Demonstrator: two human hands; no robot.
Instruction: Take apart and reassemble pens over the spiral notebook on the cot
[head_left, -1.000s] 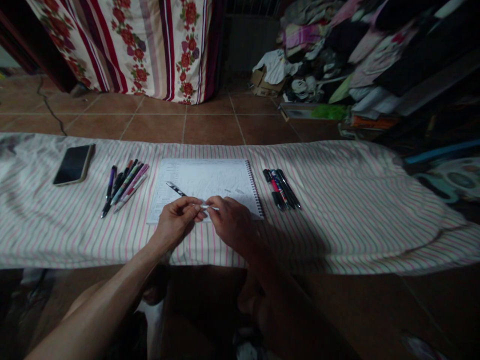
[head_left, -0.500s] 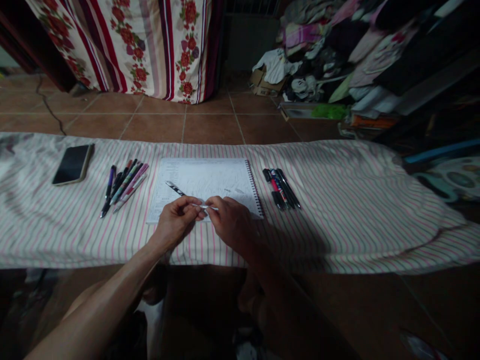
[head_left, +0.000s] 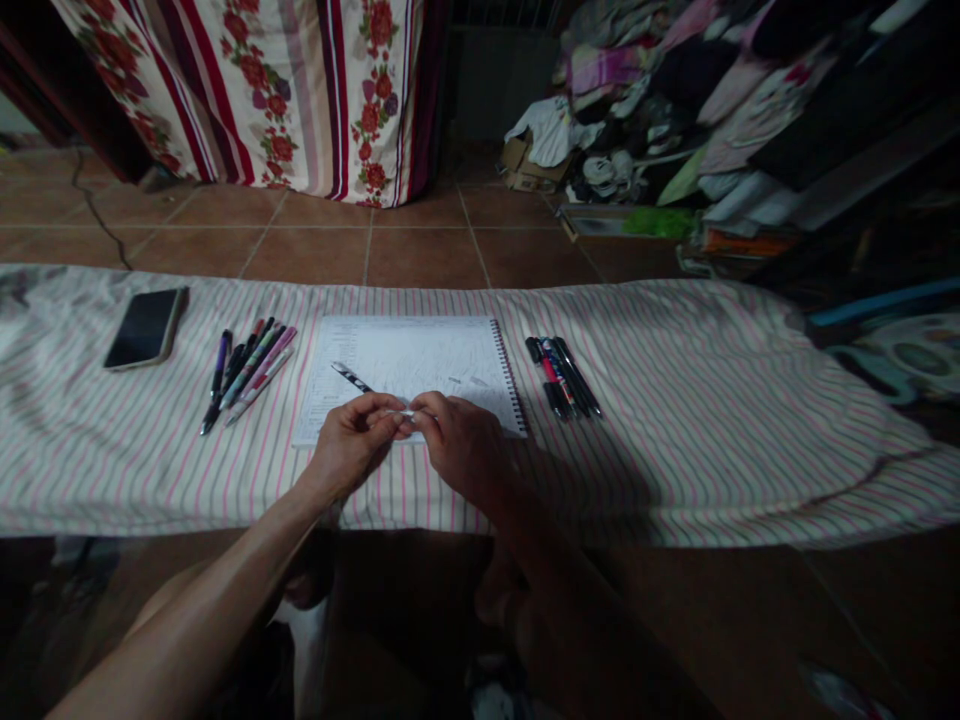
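My left hand (head_left: 349, 435) and my right hand (head_left: 463, 437) meet over the near edge of a spiral notebook (head_left: 420, 350). Both are closed in a pinch on a small, slim whitish piece (head_left: 407, 413) between the fingertips; its exact kind is too small to make out. A black-and-white patterned pen (head_left: 350, 377) slants out past my left fingers over the page. Its lower end is hidden behind that hand, and I cannot tell whether the fingers touch it. Faint writing and a few small grey marks show on the paper.
Several pens (head_left: 251, 375) lie fanned left of the notebook, with a phone (head_left: 146, 328) farther left. More pens (head_left: 564, 378) lie to the right. A striped cloth (head_left: 712, 400) covers the table. Beyond are a floral curtain (head_left: 315, 90) and a clothes heap (head_left: 615, 80).
My fingertips have shifted very slightly around the small whitish piece. Everything else stays where it was.
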